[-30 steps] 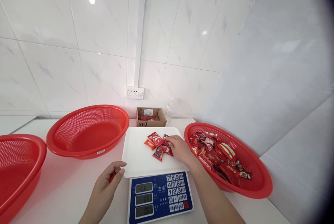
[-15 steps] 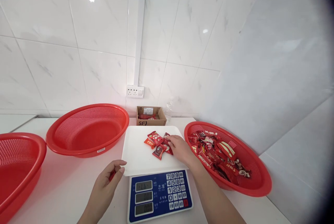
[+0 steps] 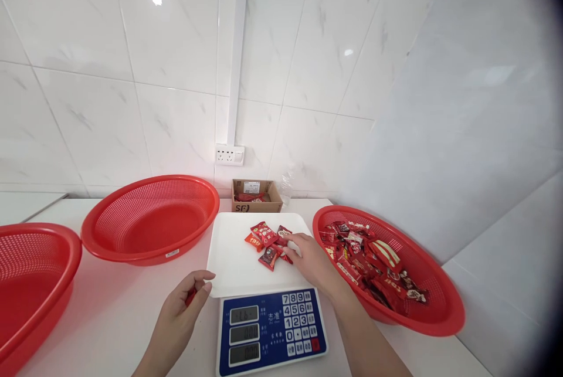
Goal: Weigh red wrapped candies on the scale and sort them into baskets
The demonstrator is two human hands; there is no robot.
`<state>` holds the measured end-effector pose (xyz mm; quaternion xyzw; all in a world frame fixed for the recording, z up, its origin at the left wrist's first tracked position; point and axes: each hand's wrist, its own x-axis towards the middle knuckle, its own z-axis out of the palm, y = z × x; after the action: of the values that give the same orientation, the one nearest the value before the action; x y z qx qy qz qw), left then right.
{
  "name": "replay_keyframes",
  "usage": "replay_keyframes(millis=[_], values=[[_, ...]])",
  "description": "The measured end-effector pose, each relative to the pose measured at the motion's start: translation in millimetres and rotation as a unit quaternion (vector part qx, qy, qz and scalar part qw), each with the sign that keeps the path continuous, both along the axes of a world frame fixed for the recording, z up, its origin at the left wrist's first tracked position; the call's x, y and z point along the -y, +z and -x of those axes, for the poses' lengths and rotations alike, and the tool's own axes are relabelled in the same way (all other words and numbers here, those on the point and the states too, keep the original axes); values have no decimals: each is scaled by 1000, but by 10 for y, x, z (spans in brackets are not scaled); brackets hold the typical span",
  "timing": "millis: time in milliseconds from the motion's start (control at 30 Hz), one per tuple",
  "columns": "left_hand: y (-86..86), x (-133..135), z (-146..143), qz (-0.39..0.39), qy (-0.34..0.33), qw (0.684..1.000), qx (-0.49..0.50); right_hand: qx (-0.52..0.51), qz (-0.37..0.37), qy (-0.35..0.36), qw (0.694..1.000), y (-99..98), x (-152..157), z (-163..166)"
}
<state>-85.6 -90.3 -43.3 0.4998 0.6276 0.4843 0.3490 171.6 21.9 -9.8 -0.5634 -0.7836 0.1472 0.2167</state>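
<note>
A small pile of red candy packets [image 3: 266,242] lies on the white weighing tray [image 3: 237,265] of a blue electronic scale [image 3: 270,330]. My right hand [image 3: 310,260] rests on the tray at the pile's right side, fingertips touching the packets, fingers partly curled. My left hand [image 3: 182,306] hovers over the counter just left of the scale, fingers pinched on a small red packet [image 3: 190,296]. A red basket [image 3: 391,271] full of the same candy packets stands right of the scale.
Two empty red mesh baskets stand to the left, one [image 3: 152,218] behind the scale's left side and one [image 3: 30,283] at the far left edge. A small cardboard box [image 3: 257,196] sits against the tiled wall, below a socket [image 3: 229,155].
My right hand has shifted slightly back along the pile's right side. The left hand stays as it was. The camera moved a little.
</note>
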Motion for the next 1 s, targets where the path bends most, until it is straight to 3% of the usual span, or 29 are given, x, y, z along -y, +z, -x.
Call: replay_keyframes(millis=[200,333,667,1000], values=[[15,10,-36,-5,5,1000,3,10,41,-13,999,-13,169,-27],[26,21,-82,-23,34,999,3,9,37,-29,999,-66,175,-27],[16,17,-99,-31,36,999,-6,25,-1,-37,999,-89,218,-60],[17,22,-67,-6,3,1000,-5,36,11,-104,994,30,346,-179]])
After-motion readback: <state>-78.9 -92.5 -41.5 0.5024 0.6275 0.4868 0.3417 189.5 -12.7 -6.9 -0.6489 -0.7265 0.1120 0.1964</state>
